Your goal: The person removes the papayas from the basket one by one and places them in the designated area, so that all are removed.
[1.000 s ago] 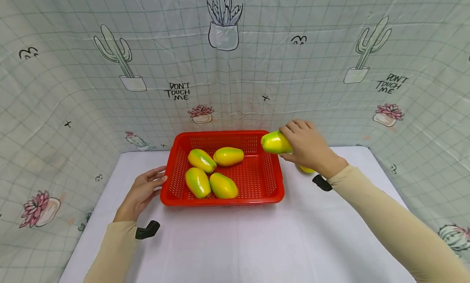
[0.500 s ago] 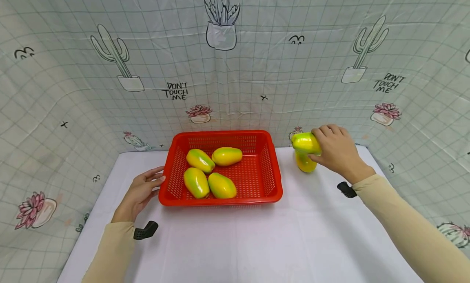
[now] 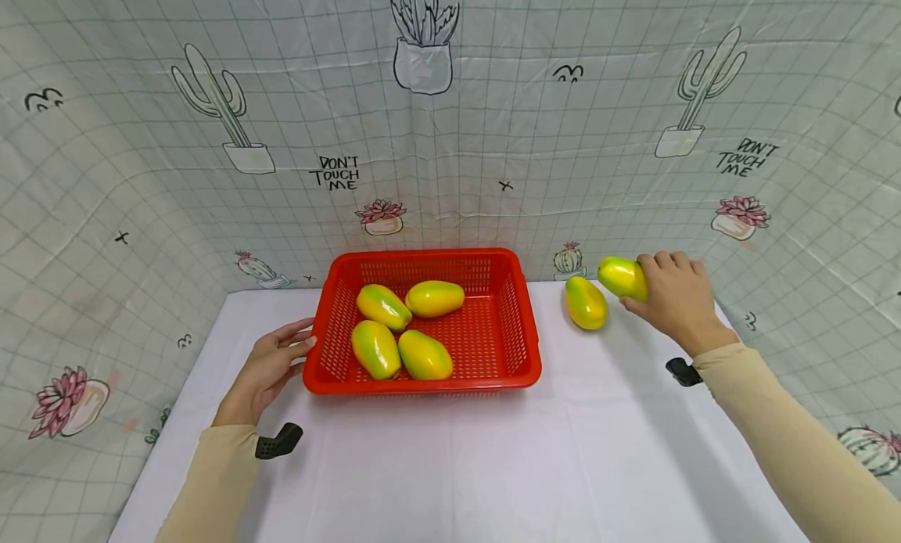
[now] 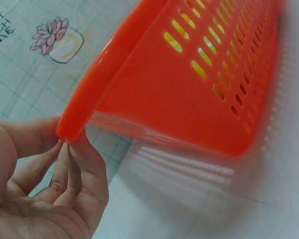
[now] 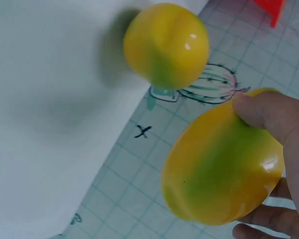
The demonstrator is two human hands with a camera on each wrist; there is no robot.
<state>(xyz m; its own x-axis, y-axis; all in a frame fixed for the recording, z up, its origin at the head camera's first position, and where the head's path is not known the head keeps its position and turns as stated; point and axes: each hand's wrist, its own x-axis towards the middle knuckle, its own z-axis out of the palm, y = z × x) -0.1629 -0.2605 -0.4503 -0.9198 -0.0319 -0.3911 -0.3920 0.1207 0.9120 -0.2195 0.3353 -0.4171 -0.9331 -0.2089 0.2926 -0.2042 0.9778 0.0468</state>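
A red slotted basket (image 3: 524,324) stands on the white table with several yellow-green papayas (image 3: 401,330) inside. My right hand (image 3: 672,296) grips another papaya (image 3: 622,277) at the table's far right, beside the backdrop; the right wrist view shows the same held papaya (image 5: 222,167) with my thumb over it. A second loose papaya (image 3: 586,302) lies on the table just left of it, seen also as the round papaya (image 5: 166,45). My left hand (image 3: 271,367) rests at the basket's left wall (image 4: 189,84) with straight fingers touching its rim corner.
A cactus-print grid backdrop (image 3: 450,136) rises behind and at both sides of the table. The white tabletop (image 3: 450,465) stretches in front of the basket toward me. Black wrist camera mounts (image 3: 280,441) sit on both sleeves.
My right hand carried its papaya from above the basket's right rear corner out to the right, down near the table beside the loose papaya. The left hand stayed put.
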